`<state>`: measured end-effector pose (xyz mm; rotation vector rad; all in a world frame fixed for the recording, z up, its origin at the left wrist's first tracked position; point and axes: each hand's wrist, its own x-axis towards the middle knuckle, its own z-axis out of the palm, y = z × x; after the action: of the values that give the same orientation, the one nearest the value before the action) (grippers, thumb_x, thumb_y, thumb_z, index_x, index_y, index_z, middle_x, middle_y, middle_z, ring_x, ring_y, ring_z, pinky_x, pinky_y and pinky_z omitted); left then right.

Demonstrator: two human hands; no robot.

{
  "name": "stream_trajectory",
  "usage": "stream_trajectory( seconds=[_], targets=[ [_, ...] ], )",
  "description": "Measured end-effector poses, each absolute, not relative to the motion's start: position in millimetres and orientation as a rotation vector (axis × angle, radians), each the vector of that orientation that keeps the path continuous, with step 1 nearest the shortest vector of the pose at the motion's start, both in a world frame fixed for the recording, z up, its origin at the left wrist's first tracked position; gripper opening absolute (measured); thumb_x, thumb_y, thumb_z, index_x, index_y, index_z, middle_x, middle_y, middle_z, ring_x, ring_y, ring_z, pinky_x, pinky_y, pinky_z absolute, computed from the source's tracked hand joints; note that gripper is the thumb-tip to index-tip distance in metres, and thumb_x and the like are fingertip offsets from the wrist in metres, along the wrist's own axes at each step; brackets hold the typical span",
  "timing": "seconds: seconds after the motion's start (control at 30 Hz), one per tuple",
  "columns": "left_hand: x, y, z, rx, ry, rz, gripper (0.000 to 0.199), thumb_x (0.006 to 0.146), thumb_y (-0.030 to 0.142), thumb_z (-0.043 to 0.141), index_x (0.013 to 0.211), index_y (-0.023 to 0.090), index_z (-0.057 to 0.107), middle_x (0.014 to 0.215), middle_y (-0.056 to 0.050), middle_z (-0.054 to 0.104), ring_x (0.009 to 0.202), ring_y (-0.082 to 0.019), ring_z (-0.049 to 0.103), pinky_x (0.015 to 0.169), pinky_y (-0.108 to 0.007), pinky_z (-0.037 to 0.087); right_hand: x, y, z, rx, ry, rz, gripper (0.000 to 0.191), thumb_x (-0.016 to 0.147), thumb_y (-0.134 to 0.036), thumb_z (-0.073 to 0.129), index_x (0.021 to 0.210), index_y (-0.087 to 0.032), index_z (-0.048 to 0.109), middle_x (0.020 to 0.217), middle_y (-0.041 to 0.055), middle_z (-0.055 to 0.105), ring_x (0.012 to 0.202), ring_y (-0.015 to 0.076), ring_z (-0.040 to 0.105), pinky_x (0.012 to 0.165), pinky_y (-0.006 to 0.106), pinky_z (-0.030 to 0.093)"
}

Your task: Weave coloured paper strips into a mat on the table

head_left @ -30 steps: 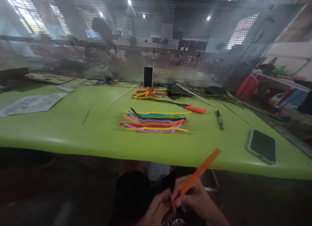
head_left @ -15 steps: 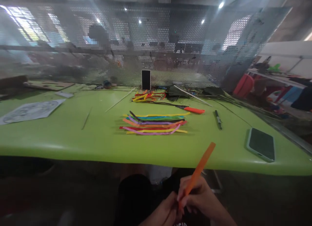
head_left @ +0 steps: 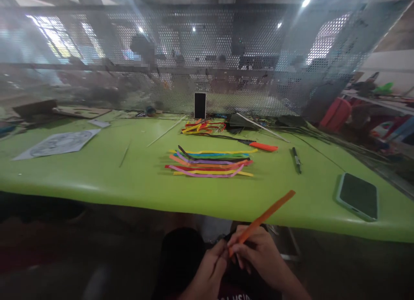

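Observation:
An orange strip slants up and right from my hands, in front of the table's near edge. My right hand pinches it close to its lower end. Beside it, my left hand is closed with its fingertips at that lower end; whether it grips the strip or something else there is hidden. On the green table beyond, several coloured strips lie side by side in a loose row. Behind them is a tangled pile of red and yellow strips.
A red-handled tool, a black pen and a phone lie to the right. At the left is a printed sheet. A dark upright device stands before the perforated metal screen.
The orange strip has tilted lower toward the right. Both hands have risen slightly and shifted a little left. The table scene has slid right in view as the head turned.

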<state>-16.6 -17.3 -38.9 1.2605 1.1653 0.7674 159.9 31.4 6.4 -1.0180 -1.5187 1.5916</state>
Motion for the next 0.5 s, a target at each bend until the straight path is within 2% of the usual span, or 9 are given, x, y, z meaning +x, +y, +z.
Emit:
stream_trajectory(
  seconds=[0.1, 0.17, 0.23, 0.3, 0.37, 0.43, 0.5],
  targets=[
    [-17.6, -11.4, -38.0, 1.291, 1.124, 0.877, 0.062, 0.098, 0.072, 0.038, 0.099, 0.018, 0.07, 0.096, -0.008, 0.068, 0.093, -0.023, 0.06, 0.091, -0.031, 0.048, 147.3, 36.9, 13.5, -1.019, -1.551, 1.534, 0.045, 0.089, -0.058, 0.067, 0.076, -0.016, 0.073, 0.055, -0.0016, 0.057, 0.041, 0.0079, 0.049, 0.038, 0.018, 0.038],
    [-17.9, -8.5, -36.2, 1.294, 1.069, 0.927, 0.065, 0.097, 0.074, 0.037, 0.094, 0.017, 0.068, 0.085, -0.006, 0.065, 0.081, -0.019, 0.058, 0.08, -0.028, 0.048, 139.7, 41.5, 21.2, -1.04, -1.545, 1.537, 0.049, 0.089, -0.062, 0.065, 0.074, -0.016, 0.07, 0.051, -0.0021, 0.056, 0.039, 0.0077, 0.047, 0.037, 0.018, 0.035],
    [-19.4, -9.1, -33.6, 1.249, 1.052, 0.94, 0.065, 0.097, 0.075, 0.038, 0.093, 0.016, 0.065, 0.072, -0.001, 0.056, 0.064, -0.014, 0.049, 0.063, -0.024, 0.043, 134.3, 47.1, 31.1, -1.083, -1.528, 1.534, 0.051, 0.089, -0.065, 0.061, 0.076, -0.016, 0.069, 0.049, -0.0032, 0.054, 0.037, 0.0074, 0.044, 0.036, 0.018, 0.033],
    [-23.5, -13.2, -29.0, 1.223, 1.077, 0.915, 0.064, 0.096, 0.076, 0.039, 0.088, 0.017, 0.061, 0.062, 0.003, 0.047, 0.053, -0.011, 0.039, 0.053, -0.023, 0.035, 130.9, 53.7, 42.5, -1.136, -1.516, 1.513, 0.052, 0.089, -0.066, 0.059, 0.078, -0.016, 0.068, 0.046, -0.0046, 0.052, 0.037, 0.0073, 0.043, 0.036, 0.018, 0.031],
    [-30.4, -19.9, -20.8, 1.244, 1.107, 0.852, 0.064, 0.095, 0.077, 0.041, 0.082, 0.018, 0.06, 0.058, 0.003, 0.044, 0.052, -0.011, 0.039, 0.054, -0.023, 0.036, 128.1, 61.9, 54.5, -1.16, -1.514, 1.531, 0.051, 0.088, -0.066, 0.058, 0.079, -0.016, 0.067, 0.046, -0.0054, 0.051, 0.037, 0.0075, 0.043, 0.036, 0.019, 0.03],
    [-38.5, -27.9, -9.0, 1.271, 1.097, 0.757, 0.064, 0.092, 0.078, 0.045, 0.079, 0.018, 0.063, 0.06, 0.001, 0.05, 0.058, -0.013, 0.047, 0.06, -0.024, 0.041, 124.3, 72.0, 66.0, -1.153, -1.509, 1.607, 0.05, 0.087, -0.066, 0.06, 0.079, -0.017, 0.065, 0.047, -0.0059, 0.05, 0.039, 0.0081, 0.045, 0.036, 0.019, 0.029],
    [-45.7, -36.0, 3.4, 1.282, 1.053, 0.714, 0.065, 0.092, 0.078, 0.047, 0.08, 0.019, 0.069, 0.07, -0.004, 0.062, 0.069, -0.016, 0.057, 0.069, -0.025, 0.046, 118.2, 83.1, 75.7, -1.127, -1.502, 1.716, 0.049, 0.086, -0.065, 0.062, 0.077, -0.017, 0.065, 0.049, -0.0064, 0.049, 0.04, 0.0076, 0.045, 0.035, 0.018, 0.027]
  ],
)
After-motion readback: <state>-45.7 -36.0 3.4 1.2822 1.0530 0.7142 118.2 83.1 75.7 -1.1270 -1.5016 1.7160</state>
